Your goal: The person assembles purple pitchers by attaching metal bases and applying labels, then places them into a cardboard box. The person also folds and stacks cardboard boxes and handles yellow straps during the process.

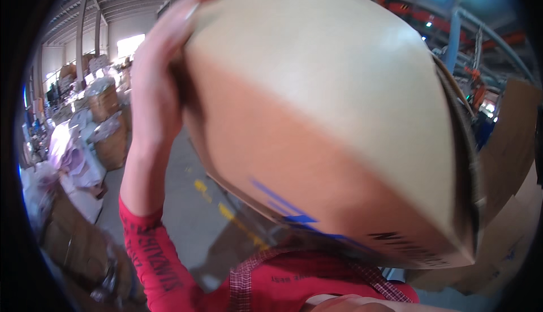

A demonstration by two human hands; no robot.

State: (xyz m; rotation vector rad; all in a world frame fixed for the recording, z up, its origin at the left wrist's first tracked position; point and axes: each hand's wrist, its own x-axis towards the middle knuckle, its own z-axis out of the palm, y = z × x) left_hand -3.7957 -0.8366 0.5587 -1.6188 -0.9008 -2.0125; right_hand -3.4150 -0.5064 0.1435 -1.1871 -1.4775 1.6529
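Observation:
A large brown cardboard box (339, 114) fills the middle of the head view, raised close in front of me and tilted. Blue and black print marks its lower side. My left hand (161, 57), blurred by motion, is closed on the box's upper left edge, with the fingers curling toward its top. A red sleeve (153, 250) covers part of my left arm. My right hand does not show. The box blocks the view of whatever lies behind it.
Bulging boxes (107, 136) and pale plastic bags (70, 148) are heaped at the left. More cardboard (515, 136) stands at the right. Yellow marks (226, 210) cross the grey floor. Blue pipes (455, 40) rise at the upper right.

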